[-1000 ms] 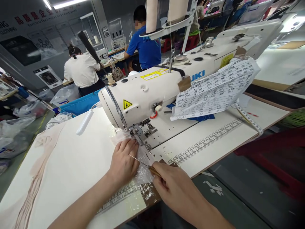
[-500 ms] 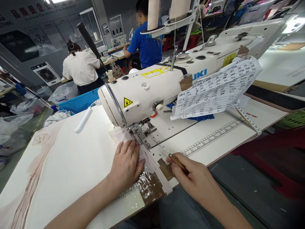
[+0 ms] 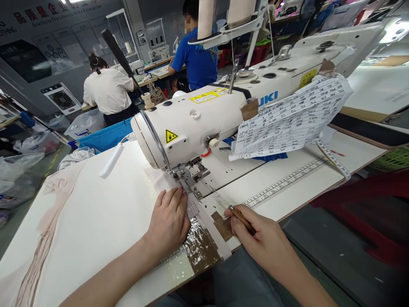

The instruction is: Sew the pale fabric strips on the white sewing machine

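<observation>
My left hand (image 3: 169, 219) lies on the pale pink fabric (image 3: 161, 181) just in front of the sewing machine (image 3: 191, 132). Its fingers rest flat, their tips close to the presser foot (image 3: 183, 174), and the thumb is partly hidden. From there a narrow pale fabric strip (image 3: 217, 234) runs down past the hand to the table edge. My right hand (image 3: 258, 234) is closed round the wooden handle of an awl (image 3: 241, 218). The awl's thin metal shaft points up and left toward the needle area, its tip apart from the fabric.
A gathered length of pink fabric (image 3: 47, 230) lies along the table's left side. Handwritten paper sheets (image 3: 287, 121) hang on the machine, with a tape measure (image 3: 334, 160) nearby. A white handle-shaped object (image 3: 111, 161) lies behind the machine head. Two people (image 3: 108, 91) sit further back.
My left thumb has drawn in closer to the fingers. The awl in my right hand has shifted very slightly to the right; the fabric strip looks almost unchanged.
</observation>
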Available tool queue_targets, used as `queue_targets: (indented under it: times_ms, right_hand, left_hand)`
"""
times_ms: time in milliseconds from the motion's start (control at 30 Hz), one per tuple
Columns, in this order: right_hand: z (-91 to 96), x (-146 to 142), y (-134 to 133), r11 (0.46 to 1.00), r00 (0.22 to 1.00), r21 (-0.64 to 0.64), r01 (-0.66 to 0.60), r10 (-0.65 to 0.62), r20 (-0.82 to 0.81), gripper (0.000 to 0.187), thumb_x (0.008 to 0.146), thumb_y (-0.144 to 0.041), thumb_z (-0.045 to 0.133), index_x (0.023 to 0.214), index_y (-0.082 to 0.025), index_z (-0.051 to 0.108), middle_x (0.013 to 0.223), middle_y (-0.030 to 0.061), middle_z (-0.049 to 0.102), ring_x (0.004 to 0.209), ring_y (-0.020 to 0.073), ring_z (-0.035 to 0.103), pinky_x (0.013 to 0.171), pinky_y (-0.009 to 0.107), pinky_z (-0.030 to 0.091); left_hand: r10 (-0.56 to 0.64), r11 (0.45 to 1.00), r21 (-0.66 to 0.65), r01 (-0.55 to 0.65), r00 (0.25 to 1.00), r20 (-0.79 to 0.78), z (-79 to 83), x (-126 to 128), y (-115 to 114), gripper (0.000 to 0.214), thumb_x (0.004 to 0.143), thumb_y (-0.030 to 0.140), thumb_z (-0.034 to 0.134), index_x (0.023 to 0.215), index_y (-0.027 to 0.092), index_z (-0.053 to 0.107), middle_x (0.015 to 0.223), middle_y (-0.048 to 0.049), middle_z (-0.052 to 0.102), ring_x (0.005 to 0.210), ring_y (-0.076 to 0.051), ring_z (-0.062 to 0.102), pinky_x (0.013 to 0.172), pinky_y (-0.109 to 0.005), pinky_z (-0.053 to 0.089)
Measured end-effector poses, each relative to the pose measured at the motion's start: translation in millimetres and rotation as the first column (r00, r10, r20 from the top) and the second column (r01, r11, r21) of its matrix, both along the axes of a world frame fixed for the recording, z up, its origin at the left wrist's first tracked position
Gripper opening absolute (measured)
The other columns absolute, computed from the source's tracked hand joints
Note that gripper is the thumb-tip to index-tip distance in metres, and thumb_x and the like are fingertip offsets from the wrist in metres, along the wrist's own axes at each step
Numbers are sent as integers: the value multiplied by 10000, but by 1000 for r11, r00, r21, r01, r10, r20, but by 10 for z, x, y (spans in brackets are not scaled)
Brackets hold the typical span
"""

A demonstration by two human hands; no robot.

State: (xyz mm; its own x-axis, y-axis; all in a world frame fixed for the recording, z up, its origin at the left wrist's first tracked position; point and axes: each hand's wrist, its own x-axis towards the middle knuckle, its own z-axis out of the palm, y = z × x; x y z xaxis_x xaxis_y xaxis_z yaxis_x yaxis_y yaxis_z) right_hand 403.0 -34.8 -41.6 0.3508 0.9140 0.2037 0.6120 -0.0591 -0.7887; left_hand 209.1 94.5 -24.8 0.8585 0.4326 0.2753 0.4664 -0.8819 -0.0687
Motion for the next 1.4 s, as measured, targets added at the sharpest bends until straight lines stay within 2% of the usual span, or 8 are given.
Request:
queue_targets:
  times_ms: [733, 900, 1000, 1100, 1167, 1267, 1333, 1400]
  right_hand:
    - [-56, 23, -25, 1000, 1000, -7, -22, 22, -2, 218, 961, -305, 379, 775, -226, 463, 701, -14, 623, 549, 136, 559, 494, 220, 394]
    - [30, -13, -16, 997, 999, -60, -48, 48, 3, 184, 950, -308, 388, 878, -216, 531, 640, -25, 562, 489, 133, 481, 448, 220, 374]
    - [118, -107, 16, 999, 999, -43, 2, -4, -51, 204, 950, -351, 409, 981, -215, 558, 680, -12, 588, 488, 137, 494, 416, 219, 353]
    - [206, -219, 61, 998, 988, -47, 43, -49, -145, 286, 983, -406, 390, 1156, -225, 528, 656, -15, 562, 481, 149, 509, 417, 224, 360]
    - [235, -270, 103, 999, 988, -37, 8, -14, -153, 337, 1009, -410, 358, 1273, -233, 471, 575, -48, 483, 423, 146, 466, 398, 231, 330]
    - [216, -311, 191, 993, 995, 72, -96, 97, -15, 330, 1027, -330, 344, 1326, -228, 440, 549, -64, 463, 388, 134, 452, 394, 238, 315]
    - [178, -343, 259, 972, 981, 163, -172, 153, 120, 291, 1017, -257, 345, 1266, -210, 488, 722, -4, 591, 498, 136, 547, 455, 238, 387]
    - [139, -395, 326, 951, 954, 198, -237, 189, 234, 265, 1001, -210, 343, 1182, -187, 535, 894, 49, 624, 635, 148, 602, 526, 243, 432]
  left_hand:
    - [26, 1000, 6, -26, 1000, 12, -19, 18, 7, 433, 957, 235, 328, 1307, 49, 502, 1353, -157, 502, 1261, -307, 429, 1061, -485, 350]
    - [51, 999, -5, -51, 999, -1, -41, 26, 56, 444, 963, 241, 320, 1315, 32, 492, 1364, -164, 491, 1279, -307, 404, 1075, -484, 337]
    - [65, 998, -27, -65, 998, -16, -26, 30, 92, 457, 958, 244, 335, 1337, 21, 460, 1374, -175, 463, 1278, -311, 387, 1073, -485, 343]
    - [104, 992, -75, -105, 994, -16, 10, 41, 126, 442, 951, 244, 357, 1330, 39, 458, 1319, -170, 474, 1218, -304, 419, 1037, -465, 387]
    - [134, 985, -108, -134, 991, -5, 29, 50, 151, 418, 950, 239, 359, 1310, 56, 469, 1265, -159, 486, 1153, -294, 449, 994, -450, 425]
    - [140, 980, -144, -134, 990, 26, 29, 55, 191, 390, 939, 212, 364, 1281, 60, 474, 1223, -152, 489, 1084, -280, 469, 947, -434, 460]
    - [120, 981, -159, -109, 991, 61, 13, 48, 215, 382, 930, 198, 370, 1270, 57, 473, 1218, -151, 491, 1075, -275, 470, 941, -427, 469]
    - [97, 983, -164, -81, 991, 92, -7, 33, 232, 377, 923, 190, 372, 1262, 64, 476, 1222, -148, 499, 1086, -277, 472, 951, -427, 468]
